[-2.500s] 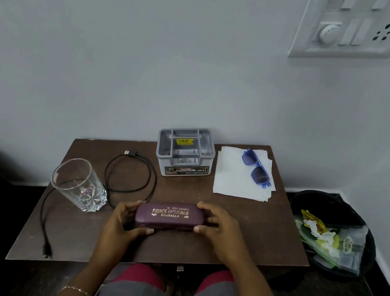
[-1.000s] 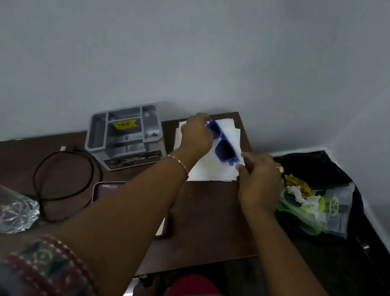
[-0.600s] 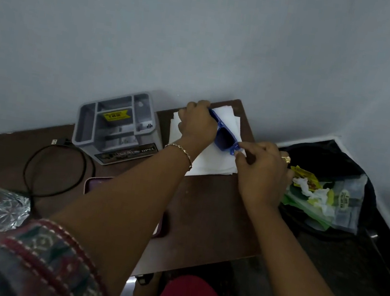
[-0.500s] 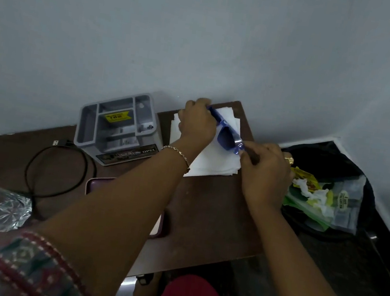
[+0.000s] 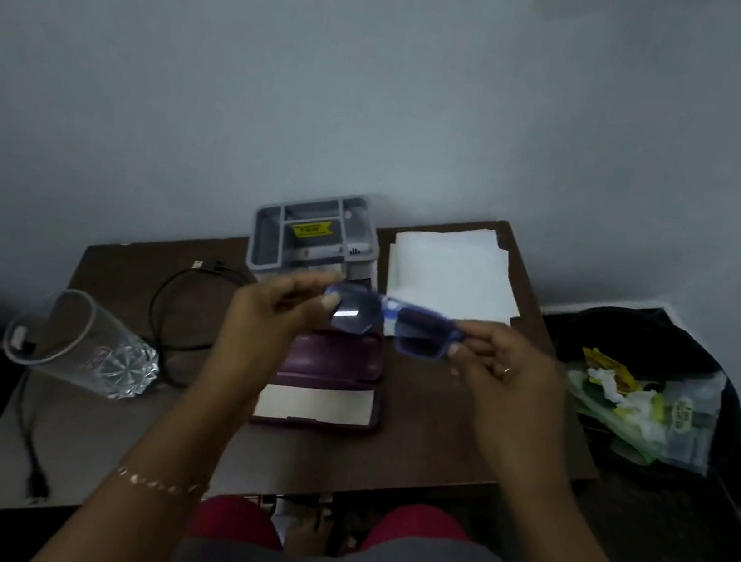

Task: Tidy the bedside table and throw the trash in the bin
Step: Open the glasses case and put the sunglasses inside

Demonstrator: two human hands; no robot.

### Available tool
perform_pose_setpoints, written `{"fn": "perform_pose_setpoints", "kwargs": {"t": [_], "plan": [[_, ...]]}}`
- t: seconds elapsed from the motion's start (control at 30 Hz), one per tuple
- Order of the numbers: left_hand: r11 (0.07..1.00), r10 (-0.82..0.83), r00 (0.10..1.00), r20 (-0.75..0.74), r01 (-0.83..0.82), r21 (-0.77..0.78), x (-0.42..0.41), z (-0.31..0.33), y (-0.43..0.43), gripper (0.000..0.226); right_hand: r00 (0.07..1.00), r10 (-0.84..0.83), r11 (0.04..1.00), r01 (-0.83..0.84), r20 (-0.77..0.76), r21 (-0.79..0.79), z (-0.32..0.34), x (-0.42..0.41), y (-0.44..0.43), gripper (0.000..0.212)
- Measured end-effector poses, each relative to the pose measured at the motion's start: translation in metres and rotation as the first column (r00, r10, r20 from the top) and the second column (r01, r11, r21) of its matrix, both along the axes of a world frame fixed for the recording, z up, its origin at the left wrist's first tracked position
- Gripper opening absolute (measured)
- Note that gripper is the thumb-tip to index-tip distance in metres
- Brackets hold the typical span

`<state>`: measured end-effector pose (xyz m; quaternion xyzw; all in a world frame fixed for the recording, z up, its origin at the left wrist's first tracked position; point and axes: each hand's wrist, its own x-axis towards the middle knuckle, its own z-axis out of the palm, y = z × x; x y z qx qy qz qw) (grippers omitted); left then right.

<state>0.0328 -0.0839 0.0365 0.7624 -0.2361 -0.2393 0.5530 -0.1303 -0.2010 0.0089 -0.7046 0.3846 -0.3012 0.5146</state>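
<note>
Over the table (image 5: 421, 450), you hold the blue glasses (image 5: 393, 327) up in the air with both hands. Your left hand (image 5: 268, 319) pinches the left end of the frame between thumb and fingers. Your right hand (image 5: 503, 371) pinches the right end the same way, and a ring shows on one finger. The glasses hang just above the back edge of the case (image 5: 333, 361). The purple case lies open in the middle of the table, with its pale inside facing up. It is too blurred to tell if the arms of the glasses are folded. Behind the glasses a grey box (image 5: 315, 239) sits by the wall, and white paper (image 5: 451, 268) lies just beside it in the back right corner. At the left a glass (image 5: 83, 345) stands on the table, with a black cable (image 5: 175, 301) looped between it and the box. On the floor to the right sits the black bin (image 5: 665, 336), with trash (image 5: 627, 402) in it.
</note>
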Motion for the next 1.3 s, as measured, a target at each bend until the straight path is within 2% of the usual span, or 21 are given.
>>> {"fn": "perform_pose_setpoints", "kwargs": {"t": [0.1,0.2,0.3,0.47,0.7,0.83,0.97,1.1,1.2,1.3], "plan": [[0.994,0.098,0.995,-0.036,-0.096,0.049,0.007,-0.019,0.043,0.022,0.985,0.154,0.98,-0.142,-0.08,0.136,-0.012,0.015,0.024,0.024],[0.977,0.177,0.984,-0.01,-0.175,0.125,0.014,-0.047,0.07,0.02,0.953,0.245,0.963,-0.217,-0.18,0.162,-0.028,0.027,0.037,0.02],[0.962,0.183,0.981,0.062,-0.192,0.196,0.015,-0.069,0.079,0.017,0.928,0.247,0.968,-0.224,-0.277,0.113,-0.038,0.032,0.044,0.021],[0.964,0.196,0.979,0.055,-0.203,0.169,0.012,-0.077,0.083,0.015,0.893,0.223,0.961,-0.27,-0.39,-0.067,-0.041,0.033,0.047,0.018],[0.969,0.225,0.973,-0.048,-0.218,0.118,0.012,-0.085,0.093,0.029,0.849,0.276,0.918,-0.372,-0.45,-0.137,-0.045,0.033,0.053,0.024],[0.967,0.252,0.963,-0.097,-0.246,0.068,0.013,-0.087,0.09,0.03,0.886,0.244,0.934,-0.324,-0.395,-0.152,-0.046,0.031,0.055,0.029],[0.964,0.266,0.956,-0.128,-0.261,0.053,0.015,-0.096,0.09,0.038,0.92,0.203,0.978,-0.209,-0.335,0.016,-0.052,0.028,0.046,0.026],[0.977,0.208,0.966,-0.151,-0.198,0.083,0.016,-0.099,0.087,0.051,0.933,0.279,0.929,-0.202,-0.227,0.311,-0.053,0.031,0.047,0.035],[0.99,0.143,0.972,-0.185,-0.141,0.025,0.015,-0.097,0.086,0.052,0.938,0.31,0.896,-0.235,-0.153,0.376,-0.05,0.033,0.047,0.049],[0.988,0.148,0.962,-0.228,-0.156,-0.016,0.016,-0.096,0.087,0.054,0.937,0.334,0.872,-0.267,-0.099,0.409,-0.047,0.033,0.044,0.055]]}}
